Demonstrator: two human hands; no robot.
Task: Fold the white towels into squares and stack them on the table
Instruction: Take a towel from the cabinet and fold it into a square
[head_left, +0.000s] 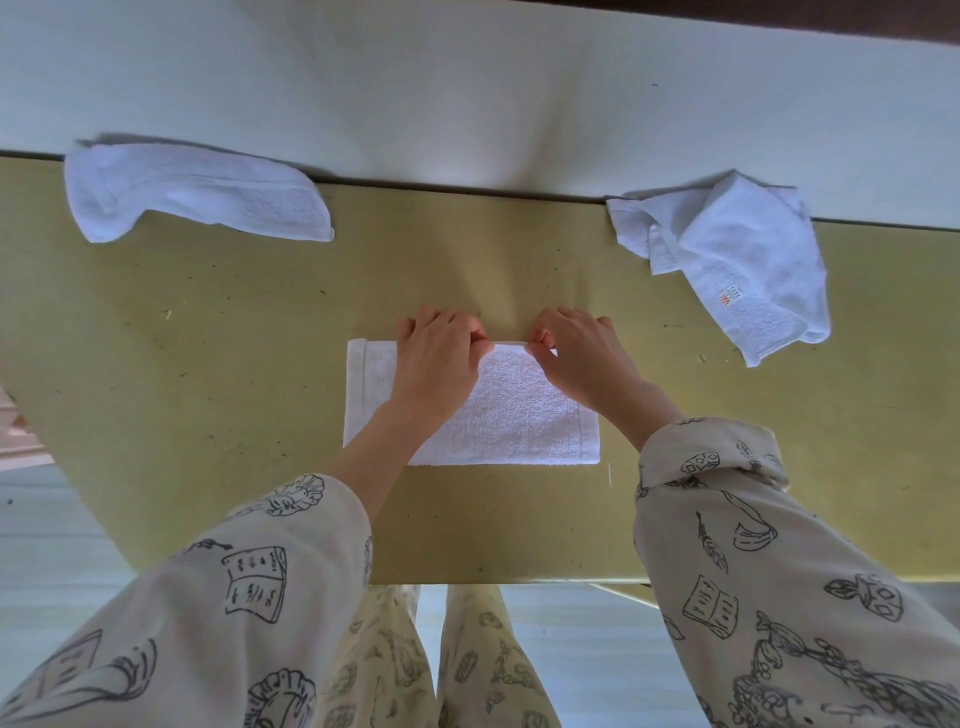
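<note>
We are looking down at a yellow-green table (208, 338) that stands against a pale wall (467, 93), with our arms in printed cream sleeves (779, 571) reaching out over it. In the middle of the table lies a white towel (519, 415), flat and folded into a neat rectangle with its long side running left to right. Both our hands rest on its far edge. The left hand (434, 364) lies over the left half of the towel, its fingers curled down at the far edge and its thumb pressed against the cloth, so it appears to pinch that edge. The right hand (582, 358) sits just beside it on the right half, fingers likewise curled over the far edge, thumb and forefinger nipping the fabric; the fingertips are mostly hidden behind the knuckles, so we cannot be sure how much cloth each hand holds. The two hands are near each other but not touching. Well apart from this towel, at the far left by the wall, lies a second white towel (197, 192), loosely rolled and rumpled. At the far right lies a third towel (737, 260), crumpled, with a small orange label (727, 299) showing on it.
</note>
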